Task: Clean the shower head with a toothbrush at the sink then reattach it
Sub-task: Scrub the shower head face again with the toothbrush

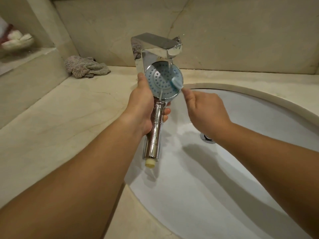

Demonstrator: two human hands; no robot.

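Observation:
My left hand point(144, 107) grips the chrome handle of the shower head point(158, 85), holding it upright over the sink with its round blue-dotted face turned toward me. My right hand point(205, 112) is closed on a light blue toothbrush point(176, 82), whose head lies against the right side of the face. Water runs from the chrome tap point(160, 46) onto the top of the face and streams out of the cream threaded end of the handle at the bottom.
The white oval sink point(259, 107) is set in a beige marble counter point(72, 114), its drain point(208, 138) behind my right wrist. A crumpled grey cloth point(84, 67) lies at the back left by the wall. A ledge at far left holds white and red items point(15, 40).

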